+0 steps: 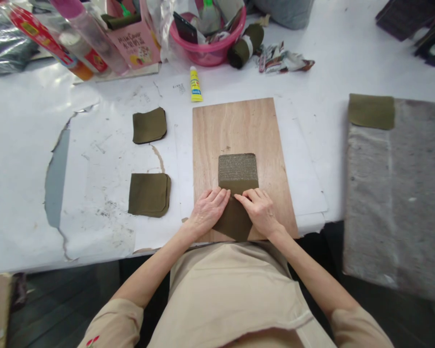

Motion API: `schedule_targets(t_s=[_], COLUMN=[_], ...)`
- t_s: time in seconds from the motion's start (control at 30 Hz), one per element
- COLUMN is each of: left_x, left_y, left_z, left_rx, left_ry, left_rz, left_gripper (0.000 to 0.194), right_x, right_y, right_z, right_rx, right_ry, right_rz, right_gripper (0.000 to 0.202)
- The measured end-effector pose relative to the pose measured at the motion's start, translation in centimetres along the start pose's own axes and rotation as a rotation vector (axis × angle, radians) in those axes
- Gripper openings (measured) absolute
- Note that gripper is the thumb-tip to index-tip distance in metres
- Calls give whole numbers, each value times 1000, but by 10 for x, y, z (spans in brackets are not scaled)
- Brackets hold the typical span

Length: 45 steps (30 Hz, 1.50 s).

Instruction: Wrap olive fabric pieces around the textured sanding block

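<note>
- White-covered table [333,63]: lies beneath the plywood board [232,125] and all around it.
- Grey slab [413,193]: right of the board, cut off by the frame; how it is supported cannot be made out.
- Olive cloth piece [235,220]: on the board's near half, under your hands. Judged light, flexible, fairly firm, not fragile; best taken by its side edges, palms off the middle.
- Left hand [210,208]: over the board's near left part, fingers together, tips pressed on the cloth.
- Right hand [259,208]: over its near right part, fingers curled, thumb and index close together at the cloth; whether they pinch it, you cannot tell.
- Textured panel [238,166]: on the board, just beyond your fingertips. Looks stiffer and grippier; likely easy to hold by its far corners. Its join to the cloth is hidden by your fingers.
</note>
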State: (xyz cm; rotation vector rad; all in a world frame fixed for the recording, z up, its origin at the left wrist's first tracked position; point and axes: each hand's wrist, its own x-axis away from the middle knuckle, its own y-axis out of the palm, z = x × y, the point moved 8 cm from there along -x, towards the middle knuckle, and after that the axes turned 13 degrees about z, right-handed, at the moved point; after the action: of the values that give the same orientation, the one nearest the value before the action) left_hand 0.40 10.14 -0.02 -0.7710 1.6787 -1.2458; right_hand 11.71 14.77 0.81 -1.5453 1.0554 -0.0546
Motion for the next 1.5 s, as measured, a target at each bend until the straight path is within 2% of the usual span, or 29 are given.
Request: schedule_targets(t_s=[0.23, 0.6, 0.77, 1.03, 1.27, 1.5], left_x=[0, -1, -6, -9, -12, -20], left_y=[-1, -3, -1, -2, -3, 1], left_z=[-2, -2, 3, 5, 9, 8], left_rx=[36, 61, 87, 65, 78, 163], left_ry=[3, -16, 32, 71, 87, 100], left_rz=[-9, 21, -35, -58, -14, -79], left_gripper=[42, 42, 40, 44, 40, 42], right_x=[5, 10, 11, 19, 23, 27], right_y=[-7, -9, -9, -15, -19, -20], right_z=[8, 9, 9, 15, 19, 22], right_rx=[-79, -43, -44, -48, -39, -46], right_ry=[8, 8, 5, 12, 52, 71], right_rz=[8, -5, -16, -36, -24, -41], right_gripper=[22, 23, 23, 23, 23, 24])
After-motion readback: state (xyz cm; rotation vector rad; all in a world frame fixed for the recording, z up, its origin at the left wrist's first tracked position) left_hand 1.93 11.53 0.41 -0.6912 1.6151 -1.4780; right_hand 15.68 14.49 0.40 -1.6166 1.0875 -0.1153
